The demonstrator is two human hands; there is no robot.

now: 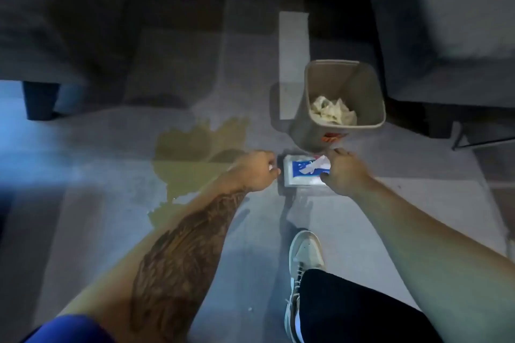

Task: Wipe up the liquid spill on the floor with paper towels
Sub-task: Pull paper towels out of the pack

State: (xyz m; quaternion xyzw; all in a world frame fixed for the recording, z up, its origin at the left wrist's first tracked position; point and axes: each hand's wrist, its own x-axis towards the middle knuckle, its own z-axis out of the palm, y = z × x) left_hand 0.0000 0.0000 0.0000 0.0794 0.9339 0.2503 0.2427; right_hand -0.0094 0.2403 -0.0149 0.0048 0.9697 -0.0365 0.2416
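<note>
reaching down toward the floor, both bare arms meet at a blue-and-white soft pack of paper towels lying flat on the grey tiled floor, just in front of a beige plastic waste bin. the left hand, on a tattooed forearm, sits at the pack's left edge with its fingers curled together; a small white fleck shows at the fingertips, possibly a bit of towel, though the blur makes it hard to be sure, and i cannot tell whether the hand actually grips anything. the right hand rests on the pack's right end, fingers bent down over that edge and covering it; a white sheet pokes up from the pack's opening just left of these fingers, touching or nearly touching them. whether the fingers pinch the sheet cannot be told.

the yellowish-brown liquid spill spreads over the floor to the left of the pack, partly under the left forearm, well clear of the pack itself. crumpled, stained paper towels lie in the bottom of the bin. a pale lace-up sneaker and a dark trouser leg stand below the pack, between the arms.
</note>
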